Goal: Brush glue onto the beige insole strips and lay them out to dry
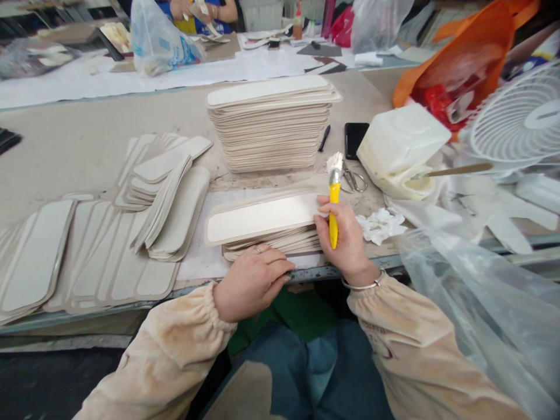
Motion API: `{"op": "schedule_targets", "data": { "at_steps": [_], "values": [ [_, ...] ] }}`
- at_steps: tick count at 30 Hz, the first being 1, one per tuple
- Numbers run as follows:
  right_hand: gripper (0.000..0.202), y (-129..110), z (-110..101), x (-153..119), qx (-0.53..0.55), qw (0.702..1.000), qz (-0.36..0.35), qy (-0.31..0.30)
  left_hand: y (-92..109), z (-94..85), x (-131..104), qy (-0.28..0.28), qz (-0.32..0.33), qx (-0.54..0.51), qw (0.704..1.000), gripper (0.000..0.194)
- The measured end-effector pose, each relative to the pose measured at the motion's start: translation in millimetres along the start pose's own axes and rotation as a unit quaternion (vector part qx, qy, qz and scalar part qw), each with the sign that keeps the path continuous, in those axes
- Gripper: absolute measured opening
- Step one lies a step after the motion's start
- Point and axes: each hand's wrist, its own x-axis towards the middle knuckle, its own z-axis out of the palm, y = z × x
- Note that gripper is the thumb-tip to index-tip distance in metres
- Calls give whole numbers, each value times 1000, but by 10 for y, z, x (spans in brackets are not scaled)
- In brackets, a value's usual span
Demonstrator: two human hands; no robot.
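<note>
My right hand [343,233] is closed round the yellow handle of a brush [334,198], its bristles pointing up and caked with white stuff. The thumb and forefinger of that hand touch the right end of a pale, round-cornered panel [262,218], the top one on a low, uneven stack [280,240]. My left hand [256,277] lies against the near side of this stack, palm down, fingers stretched toward the right along the table edge. What is under its fingertips is hidden.
A tall stack of like panels [271,131] stands behind. Fanned panels [105,251] cover the left. To the right are scissors [353,178], a black phone [355,140], a white jug [402,146], crumpled tissue [380,226], plastic sheeting [481,303] and a fan [520,116]. A co-worker's hands [196,9] show opposite.
</note>
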Motion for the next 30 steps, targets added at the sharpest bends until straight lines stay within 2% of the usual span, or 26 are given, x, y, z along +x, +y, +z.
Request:
{"op": "schedule_targets", "data": {
  "at_steps": [15, 17, 20, 22, 25, 28, 30],
  "values": [
    [21, -30, -9, 10, 1, 1000, 2, -4, -24, 46, 1, 23, 5, -1, 1000, 21],
    [21, -36, -12, 15, 0, 1000, 3, -2, -38, 64, -8, 53, 14, -17, 998, 21],
    [21, -45, -10, 20, 6, 1000, 11, 1, -69, 37, -22, 144, 28, -66, 987, 21],
    [21, -45, -5, 19, 9, 1000, 21, 9, -110, -34, -41, 229, 2, -84, 970, 20],
    [24, -28, 0, 11, 4, 998, 52, 35, -245, -167, -101, 361, -130, -81, 920, 16],
    [27, 4, 0, 6, 16, 995, 93, 43, -478, -237, -181, 432, -273, -185, 840, 26],
    [28, 17, -1, 8, 28, 993, 104, 40, -649, -232, -218, 456, -330, -277, 779, 36]
  ]
}}
